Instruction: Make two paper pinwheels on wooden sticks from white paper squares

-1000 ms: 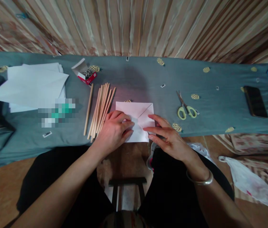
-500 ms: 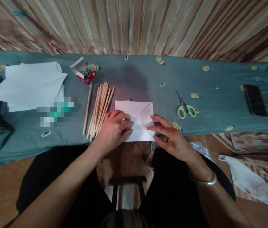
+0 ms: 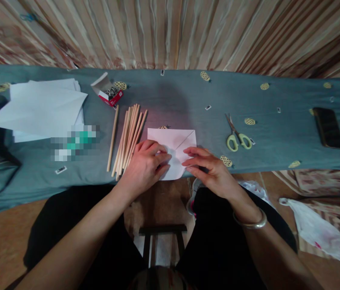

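A white paper sheet (image 3: 176, 139) lies at the front edge of the cloth-covered table, with slits or creases running in from its right corners. My left hand (image 3: 149, 162) rests on its left part, fingers bent and fingertips holding it down. At the lower right, my right hand (image 3: 209, 168) has the corner of the sheet between thumb and fingers, curled up and inward. Where the fingers cover it, the paper's exact edge is hidden. Just left of my left hand lies a bundle of thin wooden sticks (image 3: 130, 135), with a single wooden stick (image 3: 113, 139) beside it.
Scissors (image 3: 236, 136) with pale green handles lie to the right, and a dark phone (image 3: 328, 127) farther out. An open red box (image 3: 112, 96) of small metal pieces stands behind the sticks. Stacked white paper (image 3: 43, 106) and a blurred green item (image 3: 79, 139) are at left.
My right hand has moved left and inward, bringing the sheet's lower right corner with it. My left hand stays on the paper. The whole view has shifted slightly.
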Motion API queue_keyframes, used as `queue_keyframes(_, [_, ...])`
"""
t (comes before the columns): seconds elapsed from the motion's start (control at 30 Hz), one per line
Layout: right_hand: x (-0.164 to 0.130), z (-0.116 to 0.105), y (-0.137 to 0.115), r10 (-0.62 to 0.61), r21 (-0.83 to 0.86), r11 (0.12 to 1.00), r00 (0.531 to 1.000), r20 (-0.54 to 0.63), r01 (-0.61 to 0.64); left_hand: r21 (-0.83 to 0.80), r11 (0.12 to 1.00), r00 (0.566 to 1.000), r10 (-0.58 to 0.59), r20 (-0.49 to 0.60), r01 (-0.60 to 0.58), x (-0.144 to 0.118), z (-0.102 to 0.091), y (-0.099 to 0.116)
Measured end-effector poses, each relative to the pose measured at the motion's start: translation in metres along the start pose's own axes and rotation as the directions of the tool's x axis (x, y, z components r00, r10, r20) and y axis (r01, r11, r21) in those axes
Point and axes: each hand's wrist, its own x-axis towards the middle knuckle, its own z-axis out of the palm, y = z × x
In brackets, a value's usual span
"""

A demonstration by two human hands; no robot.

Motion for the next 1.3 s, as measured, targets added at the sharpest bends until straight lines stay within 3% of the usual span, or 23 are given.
queue_keyframes(0.17, [0.012,0.009,-0.009,-0.02,-0.029,0.999,0.999,-0.029,0.019,-0.016,1.0,1.0,-0.008,-0.01,0.008,0.0,0.0,0.0])
queue_keyframes(0.37, [0.015,0.017,-0.01,0.212,0.033,0.977,0.972,-0.097,-0.21,-0.024,1.0,1.0,-0.016,-0.015,0.016,-0.002,0.002,0.0])
queue_keyframes(0.53, [0.017,0.019,-0.011,0.262,0.022,0.965,0.959,-0.11,-0.261,-0.028,0.999,1.0,-0.02,-0.019,0.02,-0.003,0.003,0.0])
queue_keyframes(0.67, [0.017,0.007,-0.01,0.221,-0.048,0.973,0.972,-0.082,-0.225,-0.02,1.0,1.0,-0.02,-0.015,0.02,-0.002,0.002,0.0])
queue_keyframes(0.87, [0.006,-0.018,0.001,0.056,-0.145,0.987,0.997,-0.051,-0.063,-0.035,0.999,1.0,-0.013,-0.011,0.012,-0.001,0.001,-0.001])
queue_keyframes(1.0, [-0.004,-0.02,0.004,0.088,-0.141,0.987,0.995,0.044,-0.081,-0.026,1.0,1.0,-0.013,-0.007,0.013,-0.001,0.001,-0.001])
queue_keyframes(1.3, [-0.006,-0.009,-0.002,0.068,0.075,0.994,0.994,0.09,-0.075,-0.036,0.999,1.0,-0.028,-0.001,0.028,-0.001,0.001,0.0])
